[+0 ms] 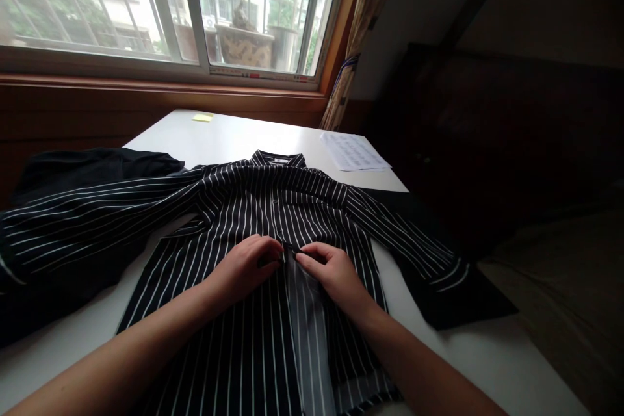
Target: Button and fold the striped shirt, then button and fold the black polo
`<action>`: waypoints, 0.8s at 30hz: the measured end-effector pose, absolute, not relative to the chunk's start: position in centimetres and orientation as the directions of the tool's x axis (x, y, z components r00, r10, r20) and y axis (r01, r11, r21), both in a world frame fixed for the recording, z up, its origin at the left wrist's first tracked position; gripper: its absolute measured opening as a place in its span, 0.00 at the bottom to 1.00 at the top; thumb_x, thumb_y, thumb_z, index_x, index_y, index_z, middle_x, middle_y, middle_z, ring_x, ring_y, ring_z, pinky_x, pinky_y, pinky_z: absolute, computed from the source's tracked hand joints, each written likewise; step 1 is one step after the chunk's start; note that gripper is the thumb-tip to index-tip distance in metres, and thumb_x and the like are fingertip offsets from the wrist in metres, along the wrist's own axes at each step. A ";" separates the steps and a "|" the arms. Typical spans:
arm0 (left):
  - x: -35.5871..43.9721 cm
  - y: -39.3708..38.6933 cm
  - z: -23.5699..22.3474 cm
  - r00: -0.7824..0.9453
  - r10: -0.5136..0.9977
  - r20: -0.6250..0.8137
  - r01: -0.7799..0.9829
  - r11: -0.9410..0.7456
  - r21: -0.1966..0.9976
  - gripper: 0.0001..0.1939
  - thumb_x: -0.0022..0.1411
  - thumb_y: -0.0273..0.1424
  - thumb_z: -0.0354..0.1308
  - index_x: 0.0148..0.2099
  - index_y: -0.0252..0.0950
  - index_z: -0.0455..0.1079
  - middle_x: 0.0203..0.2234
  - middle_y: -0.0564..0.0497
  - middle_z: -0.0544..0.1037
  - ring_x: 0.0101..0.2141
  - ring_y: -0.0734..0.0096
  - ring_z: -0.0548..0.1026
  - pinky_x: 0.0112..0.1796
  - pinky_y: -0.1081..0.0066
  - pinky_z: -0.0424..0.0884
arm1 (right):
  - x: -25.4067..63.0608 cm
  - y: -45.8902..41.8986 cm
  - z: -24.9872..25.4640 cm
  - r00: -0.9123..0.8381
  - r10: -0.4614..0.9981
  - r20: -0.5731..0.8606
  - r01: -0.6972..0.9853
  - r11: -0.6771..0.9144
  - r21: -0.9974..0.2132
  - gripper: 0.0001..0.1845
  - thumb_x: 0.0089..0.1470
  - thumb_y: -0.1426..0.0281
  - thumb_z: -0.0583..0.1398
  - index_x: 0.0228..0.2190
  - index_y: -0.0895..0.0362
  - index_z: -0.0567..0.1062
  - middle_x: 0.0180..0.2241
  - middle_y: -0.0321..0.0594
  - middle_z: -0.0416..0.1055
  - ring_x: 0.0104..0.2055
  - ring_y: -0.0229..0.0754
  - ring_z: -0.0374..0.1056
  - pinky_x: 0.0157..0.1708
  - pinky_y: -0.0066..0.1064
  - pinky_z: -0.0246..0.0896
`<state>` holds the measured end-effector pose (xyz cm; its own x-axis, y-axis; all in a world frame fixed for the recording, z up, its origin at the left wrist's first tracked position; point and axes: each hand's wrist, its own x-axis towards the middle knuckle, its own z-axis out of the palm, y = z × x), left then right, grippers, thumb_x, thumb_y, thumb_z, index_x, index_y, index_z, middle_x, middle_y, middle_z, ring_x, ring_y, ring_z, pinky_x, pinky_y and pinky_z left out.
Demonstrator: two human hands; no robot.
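Note:
A black shirt with white stripes (238, 208) lies face up on a white table (238, 136), its collar toward the window and its sleeves spread to both sides. Over the middle of the front opening, my left hand (256, 260) pinches the edge of one front panel. Just to its right, my right hand (329, 266) grips the edge of the other panel between thumb and fingers. Above my hands the front is closed, with a button showing on the chest. Below them the panels part, and the greyish inside of the cloth shows. Any button between my fingertips is hidden.
Dark cloth (97, 162) lies under the left sleeve, and more black cloth (468, 299) is under the right one. Printed papers (355, 151) rest at the table's far right corner. A yellow note (202, 117) is near the far edge, below the window.

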<state>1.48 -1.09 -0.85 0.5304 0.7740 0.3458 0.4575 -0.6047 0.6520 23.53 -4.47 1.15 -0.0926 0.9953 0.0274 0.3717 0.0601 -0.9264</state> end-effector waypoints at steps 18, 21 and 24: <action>1.8 -1.7 -0.9 0.560 0.697 0.448 0.439 -0.709 0.553 0.10 0.63 0.22 0.60 0.45 0.39 0.67 0.36 0.53 0.75 0.37 0.69 0.73 0.40 0.68 0.72 | 22.6 -4.8 1.4 -0.174 0.980 0.094 0.399 0.157 -0.903 0.08 0.58 0.65 0.63 0.35 0.54 0.83 0.36 0.39 0.80 0.40 0.44 0.75 0.44 0.35 0.67; 1.8 -1.6 -0.8 0.567 0.685 0.458 0.434 -0.720 0.541 0.09 0.63 0.22 0.60 0.43 0.39 0.67 0.35 0.53 0.75 0.37 0.69 0.73 0.40 0.68 0.71 | 22.6 -4.8 1.4 -0.178 0.981 0.079 0.395 0.144 -0.907 0.08 0.58 0.65 0.63 0.36 0.54 0.83 0.36 0.39 0.81 0.41 0.45 0.75 0.44 0.35 0.67; 1.8 -1.6 -0.7 0.571 0.680 0.460 0.440 -0.726 0.528 0.08 0.64 0.22 0.60 0.42 0.38 0.68 0.34 0.53 0.75 0.37 0.68 0.73 0.40 0.68 0.71 | 22.6 -4.8 1.3 -0.171 0.983 0.068 0.394 0.132 -0.910 0.08 0.58 0.65 0.64 0.36 0.54 0.83 0.36 0.39 0.81 0.40 0.45 0.76 0.44 0.35 0.67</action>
<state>1.76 -1.59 -0.70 0.5710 0.6802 0.4598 0.4404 -0.7264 0.5276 22.60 -4.82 1.31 -0.1715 0.9828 0.0682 0.3940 0.1318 -0.9096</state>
